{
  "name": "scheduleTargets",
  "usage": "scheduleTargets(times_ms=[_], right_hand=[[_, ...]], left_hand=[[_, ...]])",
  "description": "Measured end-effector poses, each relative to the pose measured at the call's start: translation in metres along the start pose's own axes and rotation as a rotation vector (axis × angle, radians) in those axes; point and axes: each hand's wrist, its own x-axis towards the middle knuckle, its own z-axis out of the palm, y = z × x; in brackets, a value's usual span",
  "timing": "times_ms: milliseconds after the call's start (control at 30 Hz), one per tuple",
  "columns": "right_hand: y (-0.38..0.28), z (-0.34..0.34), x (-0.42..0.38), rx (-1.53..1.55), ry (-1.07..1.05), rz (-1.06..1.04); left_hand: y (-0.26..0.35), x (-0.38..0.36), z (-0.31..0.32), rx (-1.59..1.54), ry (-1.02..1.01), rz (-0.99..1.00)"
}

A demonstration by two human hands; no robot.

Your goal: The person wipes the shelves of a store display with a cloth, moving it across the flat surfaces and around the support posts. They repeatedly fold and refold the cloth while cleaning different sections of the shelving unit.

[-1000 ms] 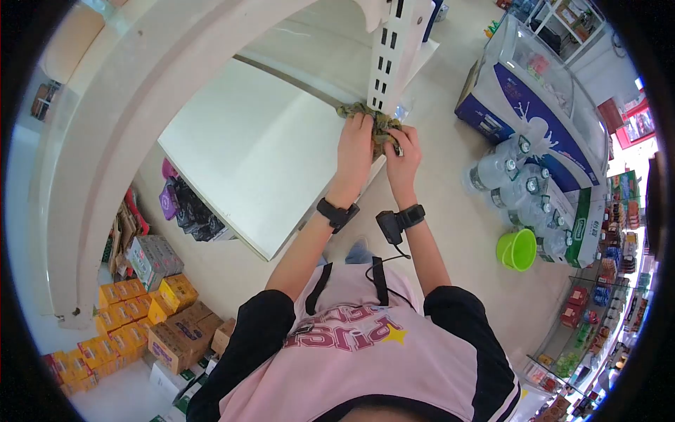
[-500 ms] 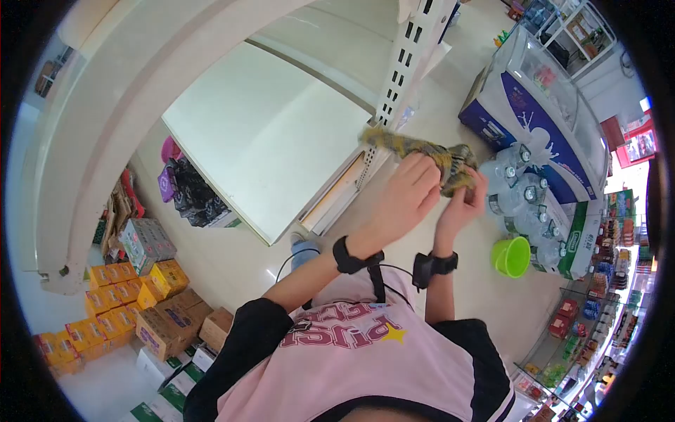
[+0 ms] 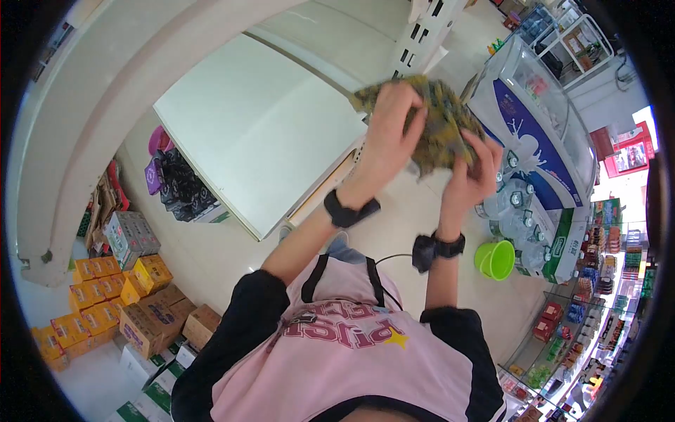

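A patterned yellow-and-dark cloth (image 3: 441, 116) is stretched between my two hands, in the air past the corner of a white shelf board (image 3: 260, 126). My left hand (image 3: 394, 133) grips the cloth's left side, thumb and fingers closed on it. At its lower right, my right hand (image 3: 474, 176) pinches the edge between thumb and fingers. The cloth hangs partly open with ragged folds, slightly smeared by motion. Behind it stands a white slotted upright post (image 3: 422, 42), its lower part hidden by the cloth.
On the right are a chest freezer (image 3: 538, 133), large water bottles (image 3: 517, 204), a green bucket (image 3: 496, 260) and shelves of goods (image 3: 598, 281). Stacked yellow boxes (image 3: 98, 295) and cardboard cartons (image 3: 158, 316) stand at left. A curved white frame (image 3: 91, 91) arches across the upper left.
The cloth was a bunched, narrow strip and is now spread wider. Both hands have moved farther apart, the left one upward. My view has shifted slightly.
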Motion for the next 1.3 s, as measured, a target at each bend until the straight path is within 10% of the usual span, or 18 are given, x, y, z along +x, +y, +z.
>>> scheduleTargets(times_ms=[200,667,967,1300], right_hand=[[0.0,0.067,0.049,0.082,-0.003,-0.156],[0.084,0.083,-0.08,0.168,-0.173,0.428],[0.058,-0.014,-0.046,0.266,0.092,0.379],[0.078,-0.047,-0.093,-0.091,-0.286,0.379]], left_hand=[[-0.033,0.034,0.002,0.137,0.013,0.166],[-0.103,-0.046,0.003,0.169,-0.24,-0.215],[0.017,-0.055,0.02,-0.285,-0.175,-0.165],[-0.061,-0.179,0.061,-0.668,0.078,-1.169]])
